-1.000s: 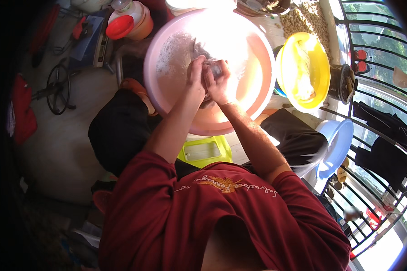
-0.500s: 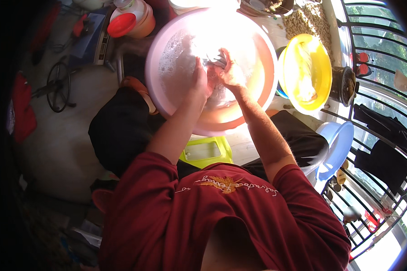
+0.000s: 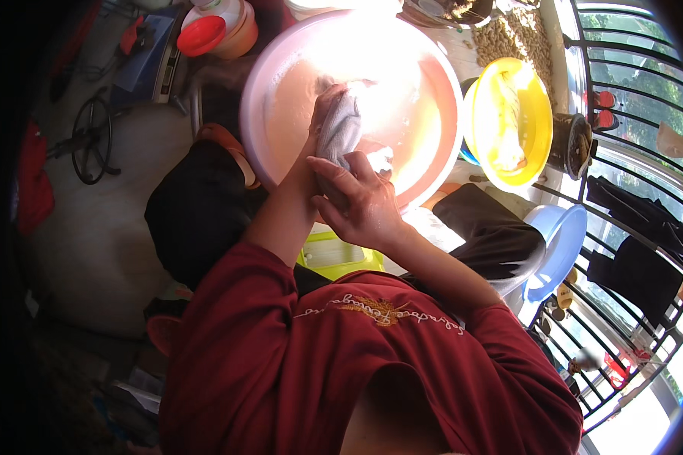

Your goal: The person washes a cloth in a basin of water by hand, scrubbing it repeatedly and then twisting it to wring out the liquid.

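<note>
A large pink basin (image 3: 259, 98) with soapy water sits in front of me on the floor. My left hand (image 3: 322, 102) grips the upper end of a wet grey cloth (image 3: 341, 129), held twisted and stretched above the basin. My right hand (image 3: 357, 199) closes around the cloth's lower end, nearer my body, over the basin's near rim. Both forearms come up from my red shirt.
A yellow basin (image 3: 542, 114) holding a pale cloth stands to the right, a blue basin (image 3: 565, 243) below it by the black railing (image 3: 630, 250). A red-lidded container (image 3: 212, 30) is at the upper left. A yellow-green stool (image 3: 338, 254) is under me.
Both hands rubbed the cloth together inside the basin earlier. Now my right hand has pulled back toward me, stretching the cloth out lengthwise, and the cloth is lifted out of the water.
</note>
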The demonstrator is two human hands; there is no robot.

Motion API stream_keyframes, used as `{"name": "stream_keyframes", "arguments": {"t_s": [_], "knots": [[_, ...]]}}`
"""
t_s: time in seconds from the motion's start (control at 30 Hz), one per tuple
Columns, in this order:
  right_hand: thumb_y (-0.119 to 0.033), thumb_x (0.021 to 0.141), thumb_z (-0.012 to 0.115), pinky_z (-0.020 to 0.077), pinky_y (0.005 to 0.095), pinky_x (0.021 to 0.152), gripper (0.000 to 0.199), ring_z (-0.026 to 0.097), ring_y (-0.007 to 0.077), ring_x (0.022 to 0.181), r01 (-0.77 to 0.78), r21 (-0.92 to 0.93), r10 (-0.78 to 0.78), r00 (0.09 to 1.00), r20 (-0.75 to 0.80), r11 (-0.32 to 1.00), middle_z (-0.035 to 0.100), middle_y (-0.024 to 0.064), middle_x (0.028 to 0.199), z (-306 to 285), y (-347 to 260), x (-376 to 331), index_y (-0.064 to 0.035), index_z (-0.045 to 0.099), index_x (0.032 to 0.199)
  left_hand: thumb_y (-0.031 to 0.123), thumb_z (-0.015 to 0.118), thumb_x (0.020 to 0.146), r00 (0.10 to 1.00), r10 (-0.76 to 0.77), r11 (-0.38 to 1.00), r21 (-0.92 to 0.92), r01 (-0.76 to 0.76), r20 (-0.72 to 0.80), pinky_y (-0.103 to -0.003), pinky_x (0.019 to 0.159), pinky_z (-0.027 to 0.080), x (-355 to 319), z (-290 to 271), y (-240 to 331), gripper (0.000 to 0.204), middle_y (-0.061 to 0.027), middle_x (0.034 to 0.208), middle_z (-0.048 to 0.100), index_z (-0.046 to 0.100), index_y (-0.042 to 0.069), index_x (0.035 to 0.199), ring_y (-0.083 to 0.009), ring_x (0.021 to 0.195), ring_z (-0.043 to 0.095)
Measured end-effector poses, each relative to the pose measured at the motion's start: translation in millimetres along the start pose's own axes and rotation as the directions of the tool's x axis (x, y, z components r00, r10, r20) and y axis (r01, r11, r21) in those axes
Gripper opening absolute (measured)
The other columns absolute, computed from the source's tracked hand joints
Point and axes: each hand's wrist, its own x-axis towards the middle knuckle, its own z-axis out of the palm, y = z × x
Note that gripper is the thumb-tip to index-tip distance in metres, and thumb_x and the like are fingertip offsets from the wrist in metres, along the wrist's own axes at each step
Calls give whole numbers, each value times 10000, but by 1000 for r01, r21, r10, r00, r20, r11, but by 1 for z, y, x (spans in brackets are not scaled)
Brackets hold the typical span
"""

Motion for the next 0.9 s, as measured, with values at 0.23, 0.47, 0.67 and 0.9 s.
{"name": "stream_keyframes", "arguments": {"t_s": [0.23,0.47,0.67,0.9], "knots": [[-296,688,733,506,394,602,395,595,343,711,-9,119,57,912,-406,993,579,143,883,40,55,34,-96,549,976,237,396,830,949,316,938,155,-310,-15,-253,588,456,-38,74,9,260,-44,742,517,549,34,883,-139,656,517],[-282,814,638,472,285,647,316,606,172,679,-447,312,525,815,-244,839,630,122,721,31,106,52,-11,569,960,230,406,819,862,233,968,27,-248,-451,-357,739,494,-49,103,5,263,-114,896,568,541,19,903,-236,828,573],[-344,787,639,397,446,905,635,434,369,1102,-384,-205,342,916,-211,900,406,231,1233,40,187,29,1,395,1260,335,467,907,833,521,845,249,-473,-185,-310,930,374,-39,89,25,412,-96,1084,541,476,-2,1145,-180,1048,503],[-206,745,577,294,419,1026,682,336,344,1258,-611,-196,636,765,102,767,358,219,1342,48,177,52,-17,315,1346,454,434,907,803,400,703,710,40,-442,-404,971,345,-19,40,5,588,-166,1314,425,371,37,1316,-264,1199,418]]}}
